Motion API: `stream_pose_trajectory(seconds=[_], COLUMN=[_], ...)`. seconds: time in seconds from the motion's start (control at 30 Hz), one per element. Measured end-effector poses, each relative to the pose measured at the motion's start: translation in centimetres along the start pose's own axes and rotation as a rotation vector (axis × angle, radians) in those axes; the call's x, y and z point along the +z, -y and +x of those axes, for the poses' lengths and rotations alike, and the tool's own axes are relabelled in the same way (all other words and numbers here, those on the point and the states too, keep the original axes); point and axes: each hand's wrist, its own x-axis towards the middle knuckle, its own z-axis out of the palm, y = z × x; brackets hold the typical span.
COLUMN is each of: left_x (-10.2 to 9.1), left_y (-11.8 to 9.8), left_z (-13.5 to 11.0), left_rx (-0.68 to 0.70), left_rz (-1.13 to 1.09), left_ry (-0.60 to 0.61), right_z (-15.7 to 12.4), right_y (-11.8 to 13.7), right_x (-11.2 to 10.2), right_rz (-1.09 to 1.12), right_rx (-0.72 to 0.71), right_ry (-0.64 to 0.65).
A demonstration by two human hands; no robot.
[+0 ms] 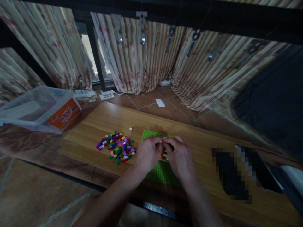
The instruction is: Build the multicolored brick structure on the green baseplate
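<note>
**Two hands meet over a green baseplate on a wooden tabletop**

Both forearms reach in from the bottom edge and converge. The left hand (148,153) and right hand (181,156) lie palm down, knuckles up, side by side and almost touching, over the middle of the baseplate (161,174). Their fingers (156,144) are bent and drawn close together, tips meeting at a small brick stack (164,154) that shows between the hands. Whether they actually grip it cannot be told.

The baseplate lies flat, near the tabletop's (94,124) front edge, with its long axis running away from the person. The stack's own direction is hidden.

A pile of loose coloured bricks (115,146) lies just left of the left hand, and a lone white piece (130,128) sits beyond it. A clear bin (40,107) stands far left.
</note>
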Motion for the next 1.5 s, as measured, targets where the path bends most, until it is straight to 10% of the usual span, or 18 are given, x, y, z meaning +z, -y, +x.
stream_pose_trajectory(seconds=[0.87, 1.0, 1.23, 1.37, 1.5], left_x=[-0.1, -0.4, -2.7, -3.4, -3.3], left_y=[0.0, 0.1, 0.3, -0.3, -0.9], left_z=[-0.7, 0.0, 1.5, 1.5, 1.3], left_rx=[0.09, -0.02, -0.579, -0.584, -0.515], left_rz=[0.12, -0.154, -1.304, -1.565, -1.543], left_ry=[0.058, 0.02, 0.029, 0.145, 0.249], right_z=[0.0, 0.1, -0.6, -0.9, -0.7], right_y=[-1.7, -1.8, -1.7, 0.3, 2.2], right_x=[1.8, 2.0, 1.1, -0.3, -0.9], right_rz=[0.165, 0.217, 0.266, 0.279, 0.284], right_rx=[0.252, 0.243, 0.232, 0.07, -0.092], right_ry=[-0.118, -0.089, -0.237, -0.317, -0.135])
